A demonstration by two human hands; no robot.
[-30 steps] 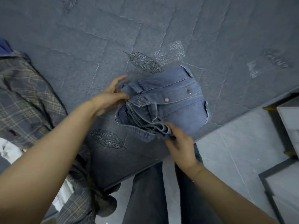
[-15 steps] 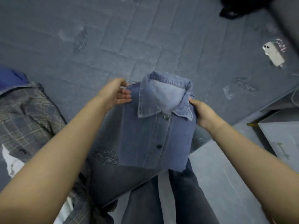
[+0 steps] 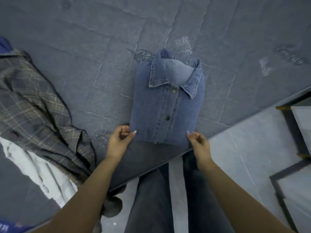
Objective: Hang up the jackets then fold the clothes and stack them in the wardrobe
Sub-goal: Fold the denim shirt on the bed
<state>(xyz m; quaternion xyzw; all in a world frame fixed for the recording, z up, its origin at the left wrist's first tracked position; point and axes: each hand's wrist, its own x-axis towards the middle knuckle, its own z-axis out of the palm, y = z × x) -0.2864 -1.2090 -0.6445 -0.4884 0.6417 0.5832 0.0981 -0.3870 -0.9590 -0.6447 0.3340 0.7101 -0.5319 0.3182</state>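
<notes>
Folded denim shirt (image 3: 165,105) lies flat on bed (image 3: 84,47), collar far, hem near bed's edge. Left hand (image 3: 118,141) and right hand (image 3: 198,142) pinch near hem corners. Advice: smooth hem square, slide palms under, lift level so folds hold. Plaid garment (image 3: 38,111) heaped left.

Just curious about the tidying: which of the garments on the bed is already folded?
The blue denim shirt between the hands, a neat rectangle with its collar on top. The plaid garment and the white garment at the left lie crumpled.
</notes>
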